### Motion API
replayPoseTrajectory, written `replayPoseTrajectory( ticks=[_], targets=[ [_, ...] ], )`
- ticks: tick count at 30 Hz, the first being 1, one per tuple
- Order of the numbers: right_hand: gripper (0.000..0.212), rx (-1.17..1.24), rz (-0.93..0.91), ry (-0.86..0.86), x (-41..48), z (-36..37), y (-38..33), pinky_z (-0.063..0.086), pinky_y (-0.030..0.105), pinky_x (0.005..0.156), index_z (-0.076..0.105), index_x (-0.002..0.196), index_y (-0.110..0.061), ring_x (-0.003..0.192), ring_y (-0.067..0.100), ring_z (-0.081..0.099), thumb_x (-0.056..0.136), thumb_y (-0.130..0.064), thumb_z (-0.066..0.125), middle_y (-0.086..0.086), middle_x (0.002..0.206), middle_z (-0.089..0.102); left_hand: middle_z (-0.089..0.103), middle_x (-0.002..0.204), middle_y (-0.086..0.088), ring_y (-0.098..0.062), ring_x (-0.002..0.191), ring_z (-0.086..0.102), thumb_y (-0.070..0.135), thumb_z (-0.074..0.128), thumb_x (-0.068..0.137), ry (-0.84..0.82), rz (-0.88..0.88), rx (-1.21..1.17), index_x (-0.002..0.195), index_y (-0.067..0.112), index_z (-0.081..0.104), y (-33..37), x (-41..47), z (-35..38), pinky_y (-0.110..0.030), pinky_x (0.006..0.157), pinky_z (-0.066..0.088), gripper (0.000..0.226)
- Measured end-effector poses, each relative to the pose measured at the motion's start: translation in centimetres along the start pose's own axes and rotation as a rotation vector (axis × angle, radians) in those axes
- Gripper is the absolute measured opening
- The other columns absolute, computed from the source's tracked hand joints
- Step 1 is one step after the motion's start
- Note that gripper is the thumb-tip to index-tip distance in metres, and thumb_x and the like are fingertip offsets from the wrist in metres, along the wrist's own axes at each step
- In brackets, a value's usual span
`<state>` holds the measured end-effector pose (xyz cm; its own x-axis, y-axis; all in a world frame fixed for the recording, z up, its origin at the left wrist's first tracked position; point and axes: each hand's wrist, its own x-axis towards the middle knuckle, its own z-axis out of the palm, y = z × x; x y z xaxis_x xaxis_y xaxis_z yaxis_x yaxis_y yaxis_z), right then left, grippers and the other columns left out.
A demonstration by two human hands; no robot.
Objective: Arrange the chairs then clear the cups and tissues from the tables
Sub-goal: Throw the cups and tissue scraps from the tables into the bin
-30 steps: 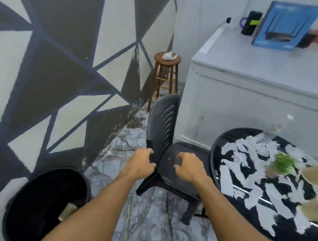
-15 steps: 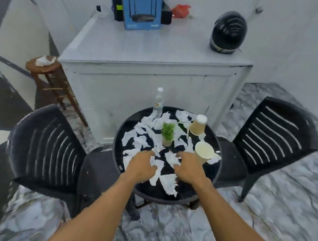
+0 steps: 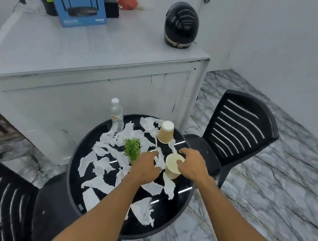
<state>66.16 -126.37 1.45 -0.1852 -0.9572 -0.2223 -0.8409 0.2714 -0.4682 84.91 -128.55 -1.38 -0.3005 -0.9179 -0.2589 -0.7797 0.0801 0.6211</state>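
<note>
round black table (image 3: 168, 212): my right hand (image 3: 191, 166) gripped the upright paper cup (image 3: 172, 164), thumb inside rim; left hand (image 3: 146, 167) touched a tissue strip (image 3: 159, 161) just left, perhaps pinching, i couldn't tell.

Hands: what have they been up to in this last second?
Both let go of the black chair and moved over to the round table. The right hand now grips the upright paper cup; the left hand touches a tissue beside it. The upturned cup, bottle and plant stayed put.
</note>
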Motion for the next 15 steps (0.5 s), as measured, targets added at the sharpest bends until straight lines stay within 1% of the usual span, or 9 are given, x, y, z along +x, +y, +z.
replayPoseTrajectory(
  ticks=[2,4,6,8,9,10,11,13,15],
  targets=[
    [0.053,-0.002,0.02,-0.01,1.4,-0.4,-0.2,0.049,0.037,0.094,0.06,0.13,-0.024,0.117,0.021,0.058,0.079,-0.036,0.07,-0.001,0.128,0.063,0.051,0.145,-0.004,-0.022,0.134,0.046,0.029,0.068,0.086,0.001,0.008,0.002,0.147,0.019,0.044,0.3,1.6,-0.4,-0.039,0.11,0.04,0.067],
    [0.074,-0.039,0.016,-0.073,2.5,-0.3,-0.3,0.048,0.039,0.097,0.053,0.137,-0.027,0.121,0.021,0.056,0.072,-0.052,0.075,-0.002,0.133,0.059,0.052,0.144,-0.003,-0.022,0.133,0.046,0.029,0.068,0.086,0.01,0.014,0.005,0.147,0.02,0.044,0.5,3.3,-1.0,-0.04,0.111,0.04,0.066],
    [0.098,-0.116,-0.009,-0.168,3.5,0.4,0.0,0.045,0.043,0.102,0.042,0.145,-0.03,0.128,0.022,0.049,0.061,-0.064,0.077,-0.003,0.14,0.052,0.055,0.14,-0.002,-0.022,0.13,0.049,0.029,0.069,0.085,0.025,0.007,-0.008,0.146,0.022,0.045,0.8,5.3,-1.4,-0.04,0.108,0.042,0.065],
    [0.119,-0.19,-0.032,-0.258,4.8,1.4,0.7,0.043,0.046,0.105,0.027,0.152,-0.031,0.133,0.023,0.043,0.052,-0.069,0.08,-0.003,0.145,0.043,0.057,0.134,-0.001,-0.024,0.126,0.052,0.031,0.07,0.083,0.049,0.012,-0.001,0.143,0.024,0.047,1.3,7.4,-1.7,-0.041,0.105,0.045,0.064],
    [0.123,-0.215,-0.048,-0.292,5.5,1.9,1.1,0.043,0.047,0.105,0.024,0.153,-0.032,0.133,0.024,0.043,0.05,-0.067,0.082,-0.003,0.145,0.042,0.058,0.134,-0.001,-0.024,0.126,0.053,0.032,0.07,0.083,0.058,0.008,0.005,0.143,0.024,0.048,1.6,8.5,-1.8,-0.042,0.104,0.046,0.064],
    [0.122,-0.224,-0.062,-0.32,6.1,2.2,1.4,0.043,0.047,0.104,0.025,0.152,-0.031,0.131,0.024,0.044,0.05,-0.064,0.084,-0.003,0.144,0.042,0.058,0.135,-0.002,-0.024,0.126,0.052,0.031,0.07,0.083,0.061,-0.001,0.005,0.142,0.023,0.049,1.9,9.6,-1.8,-0.041,0.104,0.046,0.064],
    [0.115,-0.219,-0.076,-0.343,6.9,2.4,1.8,0.045,0.045,0.102,0.031,0.149,-0.031,0.128,0.024,0.048,0.052,-0.059,0.086,-0.004,0.139,0.045,0.058,0.135,-0.003,-0.024,0.126,0.052,0.028,0.071,0.084,0.064,-0.008,0.003,0.141,0.021,0.05,2.3,10.6,-1.7,-0.039,0.103,0.045,0.061],
    [0.091,-0.187,-0.121,-0.364,8.5,2.2,2.5,0.049,0.038,0.093,0.047,0.136,-0.03,0.116,0.022,0.057,0.056,-0.05,0.085,-0.005,0.124,0.054,0.06,0.132,-0.006,-0.025,0.123,0.053,0.02,0.071,0.085,0.074,-0.022,0.015,0.135,0.017,0.054,3.1,12.6,-1.3,-0.036,0.098,0.044,0.053],
    [0.075,-0.134,-0.169,-0.362,10.2,1.4,3.4,0.047,0.032,0.082,0.053,0.126,-0.03,0.105,0.019,0.059,0.058,-0.047,0.08,-0.008,0.111,0.055,0.057,0.137,-0.007,-0.026,0.127,0.051,0.016,0.068,0.085,0.08,-0.057,0.028,0.139,0.015,0.052,3.8,14.4,-0.8,-0.037,0.1,0.042,0.056]
  ],
)
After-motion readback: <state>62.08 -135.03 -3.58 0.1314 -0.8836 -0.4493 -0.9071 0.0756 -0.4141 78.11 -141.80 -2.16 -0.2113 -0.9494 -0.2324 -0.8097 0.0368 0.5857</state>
